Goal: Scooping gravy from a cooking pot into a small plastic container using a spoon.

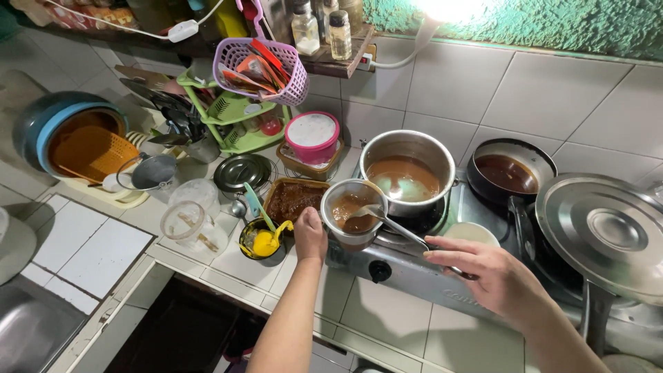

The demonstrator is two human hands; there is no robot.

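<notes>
Nearest is the right hand, on the near right. Its fingers are curled around the long handle of a spoon. The bowl of the spoon rests in a small metal pot just ahead, and the pot has brown sauce in it. The left hand is closed on the near rim of that small pot and holds it at the front edge of the stove.

Left of the left hand sits a little dark cup with yellow paste and a green spoon in it. Just behind the cup is a brown box full of dark paste. Further left are clear plastic tubs.

Behind the small pot stands a big metal pot on the burner, also with brown sauce. To its right is a black pan with dark liquid. A big round metal lid lies at the right.

Farther back are a pink tub, a green rack and a purple basket. Bottles stand on a shelf by the wall.
</notes>
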